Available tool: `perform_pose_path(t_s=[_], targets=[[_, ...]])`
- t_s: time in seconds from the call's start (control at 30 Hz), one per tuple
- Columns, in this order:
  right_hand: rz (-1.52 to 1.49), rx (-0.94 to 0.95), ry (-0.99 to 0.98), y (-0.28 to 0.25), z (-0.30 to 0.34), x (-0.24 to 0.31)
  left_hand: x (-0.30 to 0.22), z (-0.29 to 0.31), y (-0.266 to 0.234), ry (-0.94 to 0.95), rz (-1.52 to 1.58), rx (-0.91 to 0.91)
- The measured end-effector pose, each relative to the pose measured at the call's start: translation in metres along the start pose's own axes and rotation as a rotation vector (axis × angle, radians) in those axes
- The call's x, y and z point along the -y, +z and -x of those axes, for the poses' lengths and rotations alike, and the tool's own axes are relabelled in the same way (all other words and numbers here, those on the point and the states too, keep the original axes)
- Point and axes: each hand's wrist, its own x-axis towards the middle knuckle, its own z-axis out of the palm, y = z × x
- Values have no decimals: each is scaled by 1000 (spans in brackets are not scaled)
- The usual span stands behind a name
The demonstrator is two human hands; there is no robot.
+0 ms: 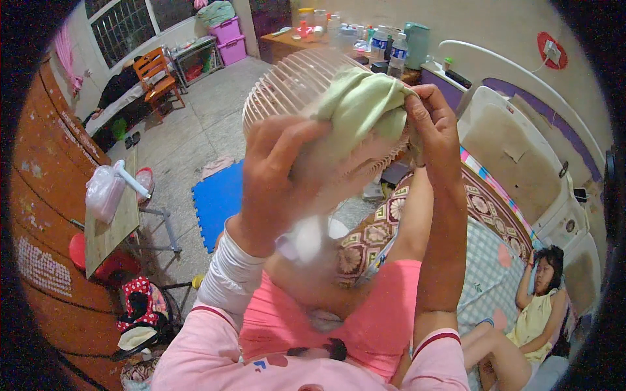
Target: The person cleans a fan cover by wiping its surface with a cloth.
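A soft pale-green cloth [365, 107] overlaps a round, cream, ribbed fan guard [280, 88] at twelve o'clock, seemingly kept spread: the right hand [438, 120] pinches its three-o'clock edge between fingers; the left hand [277, 156] meets nine o'clock, grip too blurred to tell.

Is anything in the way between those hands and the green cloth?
Nothing visible: the right hand pinches the green cloth at its right end, and the left hand reaches its left side. The ribbed fan cover is behind the cloth.
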Motion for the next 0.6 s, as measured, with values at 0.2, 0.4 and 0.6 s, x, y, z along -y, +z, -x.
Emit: perform_pose_path(t_s=[0.2,0.4,0.6], targets=[[-90,-92,163,-30,-1,-45,-4,-31,9,72,2,96],[-255,-168,384,-30,20,-79,11,-56,15,58,55,188],[-367,-86,394,-28,20,-66,9,-29,1,-76,42,73]])
